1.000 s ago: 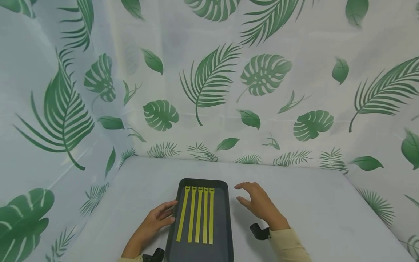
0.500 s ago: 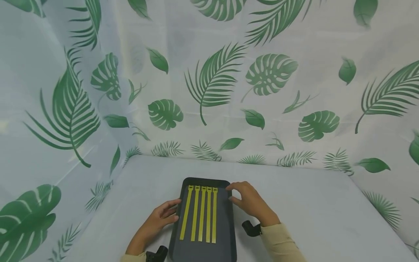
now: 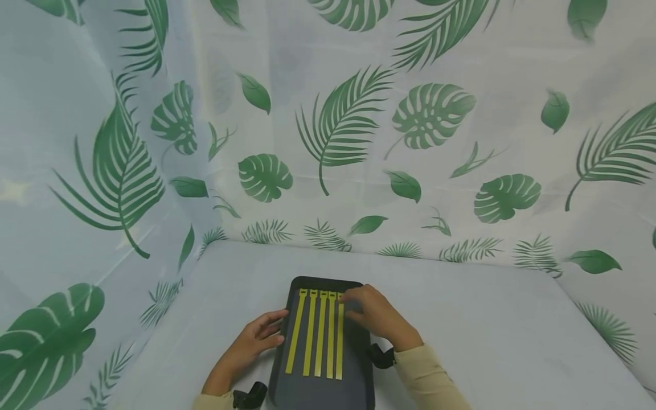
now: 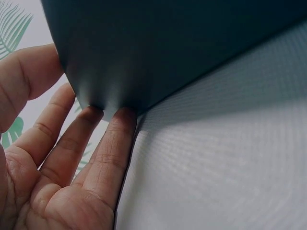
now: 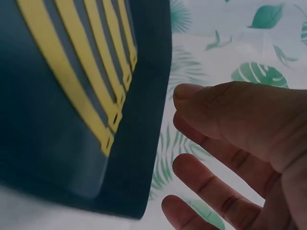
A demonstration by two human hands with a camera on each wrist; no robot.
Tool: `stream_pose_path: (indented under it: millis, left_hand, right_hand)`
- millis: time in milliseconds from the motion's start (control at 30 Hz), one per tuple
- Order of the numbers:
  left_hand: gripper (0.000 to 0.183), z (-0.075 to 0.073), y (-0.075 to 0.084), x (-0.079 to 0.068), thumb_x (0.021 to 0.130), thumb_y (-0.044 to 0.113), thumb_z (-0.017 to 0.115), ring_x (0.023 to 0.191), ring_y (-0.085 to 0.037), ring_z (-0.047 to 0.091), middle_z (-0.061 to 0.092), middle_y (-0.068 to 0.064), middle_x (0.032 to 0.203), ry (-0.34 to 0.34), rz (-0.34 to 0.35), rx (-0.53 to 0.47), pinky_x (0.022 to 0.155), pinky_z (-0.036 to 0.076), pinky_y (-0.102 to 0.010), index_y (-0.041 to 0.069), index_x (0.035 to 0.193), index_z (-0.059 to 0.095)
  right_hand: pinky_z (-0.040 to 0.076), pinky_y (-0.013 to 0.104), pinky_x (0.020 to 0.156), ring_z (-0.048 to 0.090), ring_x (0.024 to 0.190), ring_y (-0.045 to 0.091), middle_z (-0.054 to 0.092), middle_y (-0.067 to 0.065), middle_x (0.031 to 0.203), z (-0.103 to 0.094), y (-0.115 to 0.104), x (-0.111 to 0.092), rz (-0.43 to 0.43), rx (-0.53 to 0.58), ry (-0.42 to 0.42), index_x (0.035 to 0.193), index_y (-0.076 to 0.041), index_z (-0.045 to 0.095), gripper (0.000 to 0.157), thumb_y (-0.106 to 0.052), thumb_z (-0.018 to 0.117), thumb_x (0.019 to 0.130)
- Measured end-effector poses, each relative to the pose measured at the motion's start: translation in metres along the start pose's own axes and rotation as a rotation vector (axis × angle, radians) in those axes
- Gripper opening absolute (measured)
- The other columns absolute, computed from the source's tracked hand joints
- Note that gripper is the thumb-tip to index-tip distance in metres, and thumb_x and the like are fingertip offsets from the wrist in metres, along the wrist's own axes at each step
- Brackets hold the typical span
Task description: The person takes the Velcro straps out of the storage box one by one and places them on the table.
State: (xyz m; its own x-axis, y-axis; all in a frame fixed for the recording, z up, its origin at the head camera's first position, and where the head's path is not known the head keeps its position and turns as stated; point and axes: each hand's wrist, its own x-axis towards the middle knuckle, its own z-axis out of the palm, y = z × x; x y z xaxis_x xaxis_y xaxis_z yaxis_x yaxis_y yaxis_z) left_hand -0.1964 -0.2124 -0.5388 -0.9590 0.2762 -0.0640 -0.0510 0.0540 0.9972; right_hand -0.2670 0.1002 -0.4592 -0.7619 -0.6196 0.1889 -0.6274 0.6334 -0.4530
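Nearing rightmost yellow strap (image 3: 340,341) since earlier: right hand (image 3: 377,313), fingers parted; left hand (image 3: 252,341), loose, touching tray (image 3: 323,394).

A white table top (image 3: 487,324) spread across the lower part of the head view, its far edge sloping slightly down from left to right. Directly on it, at the lower centre, lay a dark grey, round-cornered tray (image 3: 328,394), cut off by the frame's bottom edge.

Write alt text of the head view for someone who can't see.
Dark tray of five yellow straps on a white table, left hand touching the tray's left edge, right hand near the far end of the rightmost strap; leaf-print backdrop behind.
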Motion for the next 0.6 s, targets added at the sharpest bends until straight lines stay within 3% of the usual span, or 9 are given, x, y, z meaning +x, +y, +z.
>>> stream_pose_path:
  millis: [133,600]
  left_hand:
    - [0.064,-0.001,0.000,0.000,0.107,0.018,0.071,0.154,-0.052,0.037,0.038,-0.029,0.168,-0.008,0.005,-0.004,0.122,0.039,-0.058,-0.007,0.160,0.044]
    - [0.064,-0.002,0.000,0.001,0.107,0.018,0.071,0.153,-0.052,0.038,0.040,-0.029,0.167,-0.003,-0.010,-0.018,0.121,0.040,-0.058,-0.007,0.159,0.045]
  right_hand:
    - [0.057,0.052,0.099,0.071,0.112,0.033,0.078,0.012,0.117,0.002,-0.004,0.007,-0.080,-0.010,-0.017,0.116,0.001,0.079,0.027,0.007,0.082,0.090]
    - [0.058,0.050,0.101,0.073,0.113,0.032,0.079,0.013,0.117,0.016,-0.015,0.031,-0.186,0.041,-0.079,0.116,0.003,0.079,0.028,0.010,0.081,0.090]
